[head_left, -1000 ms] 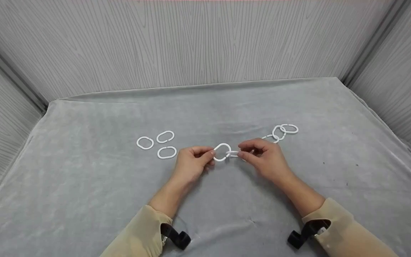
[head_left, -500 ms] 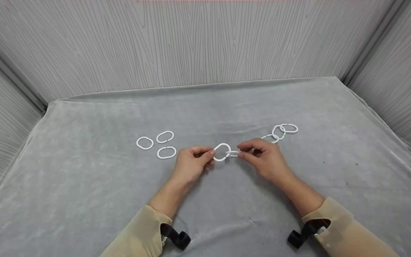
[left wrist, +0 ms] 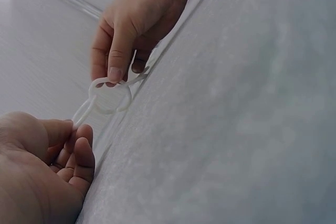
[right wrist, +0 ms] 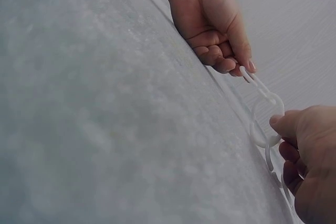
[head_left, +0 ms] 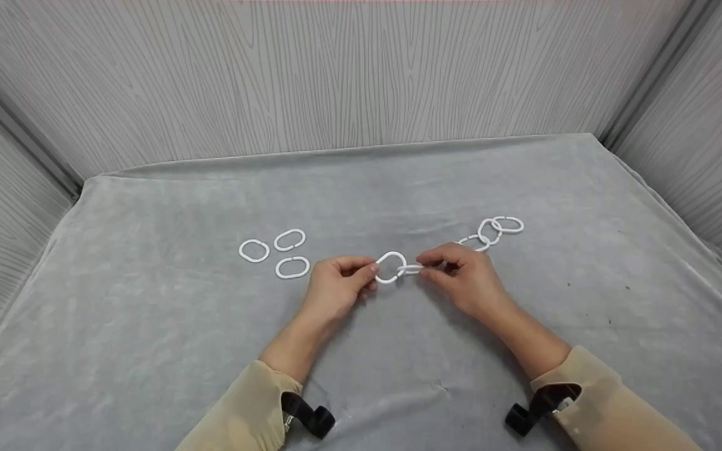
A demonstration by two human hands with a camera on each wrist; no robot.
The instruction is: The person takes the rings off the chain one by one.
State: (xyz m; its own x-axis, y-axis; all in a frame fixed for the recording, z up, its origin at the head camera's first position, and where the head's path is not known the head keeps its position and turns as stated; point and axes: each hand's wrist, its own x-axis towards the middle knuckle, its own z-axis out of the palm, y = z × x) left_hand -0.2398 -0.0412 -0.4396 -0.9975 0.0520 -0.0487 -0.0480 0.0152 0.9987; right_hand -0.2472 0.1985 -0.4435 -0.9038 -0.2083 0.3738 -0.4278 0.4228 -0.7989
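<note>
Between thumb and fingers my left hand (head_left: 336, 288) pinches a white oval link (head_left: 390, 267), which is hooked with a second white link (head_left: 410, 270). That second link is pinched by my right hand (head_left: 470, 282), whose fingers hide part of it. From behind the right hand a chain of white links (head_left: 489, 232) runs to the back right on the cloth. In the left wrist view the left hand (left wrist: 47, 166) holds its link (left wrist: 83, 113) tilted against the other one (left wrist: 127, 98). The right wrist view shows the chain hanging on past the right hand (right wrist: 315, 156).
Three loose white links (head_left: 254, 250) lie to the left of the left hand on the grey cloth (head_left: 148, 300). Grey wood-patterned panels (head_left: 336, 75) stand behind and at both sides. Each forearm has a black strap (head_left: 308, 414) at the sleeve.
</note>
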